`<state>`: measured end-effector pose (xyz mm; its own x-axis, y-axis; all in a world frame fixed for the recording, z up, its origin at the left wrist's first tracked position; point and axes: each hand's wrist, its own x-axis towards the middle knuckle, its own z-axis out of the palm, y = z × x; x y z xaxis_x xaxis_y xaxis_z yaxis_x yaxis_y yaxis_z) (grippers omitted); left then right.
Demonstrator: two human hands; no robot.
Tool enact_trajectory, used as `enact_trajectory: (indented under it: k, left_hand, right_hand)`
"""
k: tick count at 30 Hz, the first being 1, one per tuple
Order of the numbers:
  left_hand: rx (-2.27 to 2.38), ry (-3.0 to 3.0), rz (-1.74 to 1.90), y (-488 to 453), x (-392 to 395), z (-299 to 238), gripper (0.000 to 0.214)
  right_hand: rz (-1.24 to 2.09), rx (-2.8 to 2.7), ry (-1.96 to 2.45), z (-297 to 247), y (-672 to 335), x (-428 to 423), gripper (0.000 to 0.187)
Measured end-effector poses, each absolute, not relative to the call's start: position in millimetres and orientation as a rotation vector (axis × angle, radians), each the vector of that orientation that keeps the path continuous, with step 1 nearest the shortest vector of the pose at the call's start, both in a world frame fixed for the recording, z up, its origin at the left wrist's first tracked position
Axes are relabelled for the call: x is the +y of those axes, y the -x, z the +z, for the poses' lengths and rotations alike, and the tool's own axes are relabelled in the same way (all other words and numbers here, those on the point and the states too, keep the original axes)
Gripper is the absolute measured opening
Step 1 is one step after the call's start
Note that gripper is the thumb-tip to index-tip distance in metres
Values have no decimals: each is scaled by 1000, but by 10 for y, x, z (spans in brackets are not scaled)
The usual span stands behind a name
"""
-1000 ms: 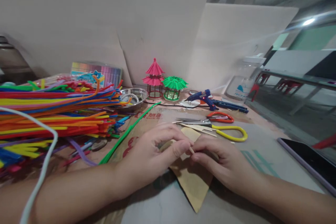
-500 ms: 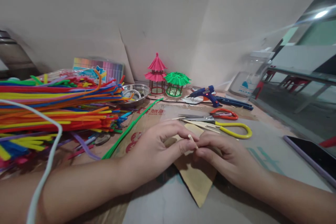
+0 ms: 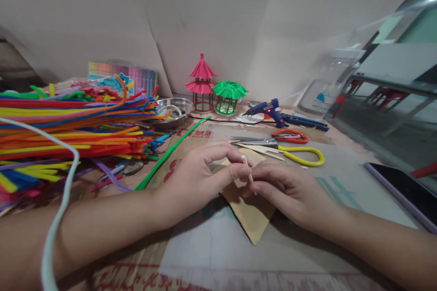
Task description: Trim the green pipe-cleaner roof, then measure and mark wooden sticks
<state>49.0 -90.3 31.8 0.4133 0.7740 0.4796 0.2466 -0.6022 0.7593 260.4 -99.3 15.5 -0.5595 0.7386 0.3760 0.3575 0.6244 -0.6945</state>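
A short, thin wooden stick [image 3: 245, 161] is pinched between both hands, tilted slightly off upright. My left hand [image 3: 208, 177] has its thumb and forefinger closed around the upper part. Lower down, the thumb and fingertips of my right hand [image 3: 290, 188] grip the same stick. Beneath the hands lies a tan sheet that looks like sandpaper [image 3: 254, 223], partly covered by them. Just beyond my fingers, several loose thin sticks [image 3: 264, 150] rest beside yellow-handled scissors [image 3: 303, 156].
Colourful pipe cleaners [image 3: 68, 118] are heaped on the left, with a white cable [image 3: 64, 200] across my left forearm. Two small pavilions, pink [image 3: 202, 75] and green [image 3: 230, 91], stand behind. A blue glue gun [image 3: 264, 110] and a phone [image 3: 403, 191] are to the right.
The stick has turned a little more upright between my fingers, and more of it shows. The camera view has shifted slightly, bringing more of the near table surface in.
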Motion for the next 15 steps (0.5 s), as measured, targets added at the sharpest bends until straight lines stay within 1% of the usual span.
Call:
enact_trajectory:
  k: [5, 9, 11, 13, 15]
  left_hand:
    - [876, -2122, 1159, -483, -908, 298, 9]
    - [934, -2081, 1197, -485, -914, 305, 15]
    - [936, -2093, 1190, -471, -893, 320, 11]
    - [947, -2121, 1188, -438, -841, 330, 14]
    - [999, -2143, 1179, -392, -762, 327, 19]
  right_hand:
    - [793, -2206, 886, 161, -2606, -992, 19]
    - [811, -2192, 908, 140, -2616, -1004, 19]
    - [847, -2138, 907, 115, -2624, -1008, 17]
    - [871, -2056, 905, 90, -2633, -1003, 24]
    - [816, -1976, 916, 74, -2642, -993, 30]
